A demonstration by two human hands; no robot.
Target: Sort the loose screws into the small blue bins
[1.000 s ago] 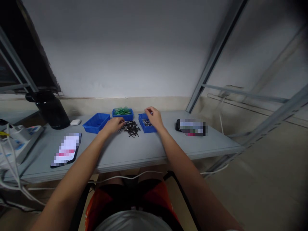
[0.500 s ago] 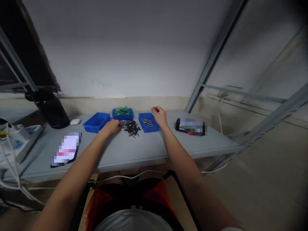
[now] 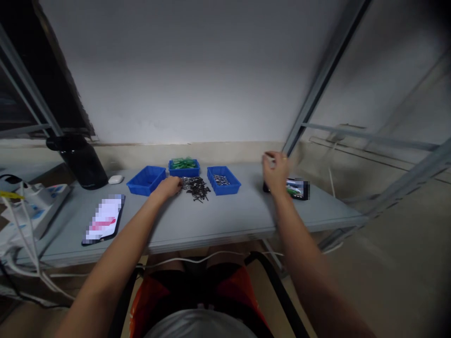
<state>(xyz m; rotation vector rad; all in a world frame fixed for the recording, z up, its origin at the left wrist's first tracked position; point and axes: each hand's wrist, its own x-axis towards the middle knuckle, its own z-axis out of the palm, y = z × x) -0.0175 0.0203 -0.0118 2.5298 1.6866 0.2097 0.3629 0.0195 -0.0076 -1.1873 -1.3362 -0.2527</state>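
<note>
My left hand (image 3: pixel 170 187) rests at the left edge of a loose pile of dark screws (image 3: pixel 197 188) on the table. Its fingers are curled in against the screws, and whatever lies between them is hidden. My right hand (image 3: pixel 277 172) is raised at the right, in front of a dark device with a lit screen (image 3: pixel 299 188), partly covering it. Thumb and fingers bend towards each other in a pinch; blur hides what they hold, if anything. Right of the pile, a blue bin (image 3: pixel 225 189) contains small silver metal parts (image 3: pixel 221 180).
Behind the pile, another blue bin (image 3: pixel 184 172) contains green pieces (image 3: pixel 183 163). A third blue bin (image 3: pixel 139 189) is at the left. Further left are a phone (image 3: pixel 104 218), a white case (image 3: pixel 115 179), a black bottle (image 3: pixel 84 164) and a power strip (image 3: pixel 42 216) with cables.
My right hand has moved right, from beside the bin of silver parts to the lit device. My left hand stays at the screw pile. The whole view has shifted slightly.
</note>
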